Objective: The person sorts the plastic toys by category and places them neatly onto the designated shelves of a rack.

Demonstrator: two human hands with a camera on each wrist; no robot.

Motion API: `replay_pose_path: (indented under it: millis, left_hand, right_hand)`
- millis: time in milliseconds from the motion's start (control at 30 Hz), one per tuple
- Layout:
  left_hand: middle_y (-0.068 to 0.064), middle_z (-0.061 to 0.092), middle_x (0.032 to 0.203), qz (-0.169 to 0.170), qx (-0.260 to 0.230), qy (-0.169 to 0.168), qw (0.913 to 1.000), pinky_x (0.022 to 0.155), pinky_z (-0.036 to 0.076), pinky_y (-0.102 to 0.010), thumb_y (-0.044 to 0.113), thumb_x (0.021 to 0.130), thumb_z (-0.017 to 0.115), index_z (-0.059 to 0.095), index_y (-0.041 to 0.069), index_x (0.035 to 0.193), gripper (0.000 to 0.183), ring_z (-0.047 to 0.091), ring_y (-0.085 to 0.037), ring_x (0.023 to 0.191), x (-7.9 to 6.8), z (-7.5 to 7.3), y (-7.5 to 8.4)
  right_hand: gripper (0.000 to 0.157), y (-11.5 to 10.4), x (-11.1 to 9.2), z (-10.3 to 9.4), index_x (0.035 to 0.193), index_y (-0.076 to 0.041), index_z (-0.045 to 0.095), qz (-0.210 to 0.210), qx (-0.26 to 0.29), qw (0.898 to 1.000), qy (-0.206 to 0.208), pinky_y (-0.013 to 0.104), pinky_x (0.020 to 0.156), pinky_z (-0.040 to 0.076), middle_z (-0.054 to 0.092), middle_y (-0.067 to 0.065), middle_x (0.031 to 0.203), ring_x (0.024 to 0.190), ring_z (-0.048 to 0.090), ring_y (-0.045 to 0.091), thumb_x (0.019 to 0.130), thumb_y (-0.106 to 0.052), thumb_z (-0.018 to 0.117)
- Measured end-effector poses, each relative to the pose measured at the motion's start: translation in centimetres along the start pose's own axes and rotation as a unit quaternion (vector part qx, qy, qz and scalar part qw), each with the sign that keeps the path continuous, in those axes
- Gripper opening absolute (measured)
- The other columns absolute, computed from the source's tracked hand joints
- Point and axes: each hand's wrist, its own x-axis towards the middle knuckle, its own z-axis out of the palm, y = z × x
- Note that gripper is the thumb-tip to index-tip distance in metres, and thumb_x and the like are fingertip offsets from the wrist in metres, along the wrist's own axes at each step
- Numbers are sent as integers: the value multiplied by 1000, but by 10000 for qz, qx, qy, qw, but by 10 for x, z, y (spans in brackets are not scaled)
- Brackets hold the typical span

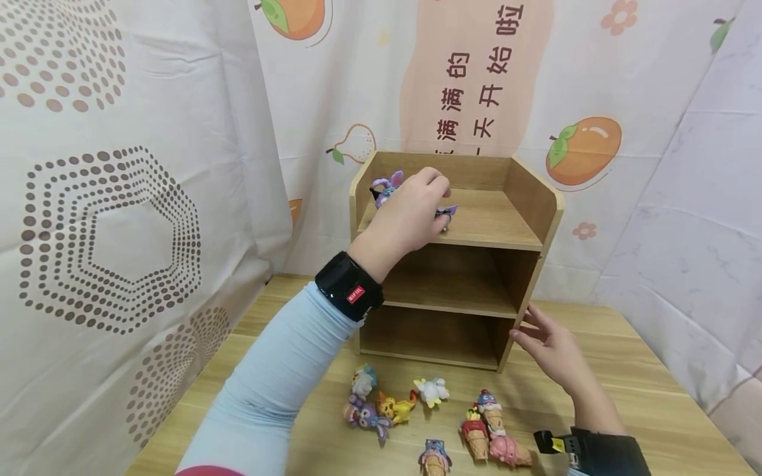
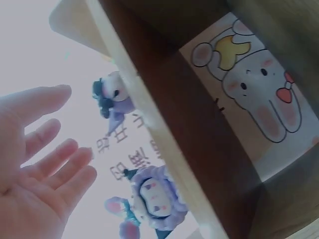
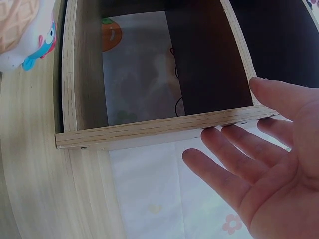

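A wooden three-tier shelf (image 1: pixel 538 248) stands on the table. Over its top tier is my left hand (image 1: pixel 413 208), fingers relaxed and nothing gripped. A purple long-eared figurine (image 1: pixel 385 187) sits on that tier at the left, and a second purple figurine (image 1: pixel 449 211) shows just beyond my fingers. The left wrist view has both figurines past the shelf edge, with a gap between them and my left hand (image 2: pixel 55 169). My right hand (image 1: pixel 550 347) touches the shelf's right side panel, thumb at the front edge and fairly straight fingers along the outer face (image 3: pixel 249 164).
In front of the shelf lie several small figurines, among them a yellow one (image 1: pixel 395 408), a white one (image 1: pixel 431 391) and a purple rabbit-eared one (image 1: pixel 370 418). Further right are ice-cream-cone figurines (image 1: pixel 476 436). Printed curtains (image 1: pixel 333 86) hang behind and beside the table (image 1: pixel 601 370).
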Motion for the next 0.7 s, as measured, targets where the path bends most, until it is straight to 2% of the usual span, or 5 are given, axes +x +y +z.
replay_pose_path:
  millis: [200,433,533,700]
  left_hand:
    - [-7,59,120,612,-224,871,9941,100,45,-23,26,95,73,66,5,110,26,56,-21,112,-19,-8,1]
    - [-9,63,112,1338,-535,1702,9748,93,49,-31,21,89,79,68,4,98,22,59,-24,104,-49,-2,-9]
    - [-9,63,111,1469,-788,1726,9708,92,49,-33,21,88,80,68,4,98,23,59,-25,103,-63,4,-16]
    - [-11,62,112,1466,-873,1455,9745,91,50,-35,24,88,81,69,2,101,28,59,-26,104,-85,15,-24]
  right_hand:
    - [70,-2,1,0,156,2,34,42,-3,10000,-30,12,78,52,55,34,137,110,65,40,98,-13,70]
    - [70,-2,1,-1,157,3,32,25,40,10000,-49,11,78,51,53,35,138,113,63,46,99,-13,69]
    - [69,-2,1,0,157,3,33,8,95,9999,-50,11,78,52,53,36,138,113,63,45,99,-12,69]
    - [69,-2,2,1,157,2,33,-13,120,9999,-77,11,80,52,54,35,138,112,65,37,99,-11,68]
